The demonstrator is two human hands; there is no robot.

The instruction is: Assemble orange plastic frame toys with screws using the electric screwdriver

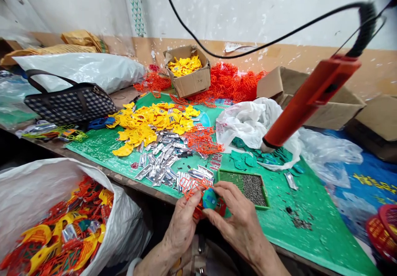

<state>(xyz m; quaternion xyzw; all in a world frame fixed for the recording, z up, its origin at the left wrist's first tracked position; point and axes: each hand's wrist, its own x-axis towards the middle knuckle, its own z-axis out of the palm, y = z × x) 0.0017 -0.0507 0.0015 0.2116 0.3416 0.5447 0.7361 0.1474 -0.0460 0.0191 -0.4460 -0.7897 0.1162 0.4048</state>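
At the table's front edge my left hand (182, 224) is closed on a red openwork plastic frame (194, 186). Thumb and fingers of my right hand (238, 216) grip a rounded teal plastic piece (210, 198), held against the frame; the fingers hide part of both. Just beyond lie silver shiny strips (164, 160), a pile of yellow plastic parts (151, 121) and more red frames (203, 138). Right of them is a green tray (231, 178) with small dark screws (253, 188) in its right part. Loose teal pieces (243, 159) lie behind the tray.
A red electric screwdriver (305, 106) hangs from a black cable at right. A white sack (124, 210) of assembled red and yellow parts stands at lower left. Behind are a checked bag (71, 104), a carton (194, 83) of yellow parts and a white plastic bag (248, 121).
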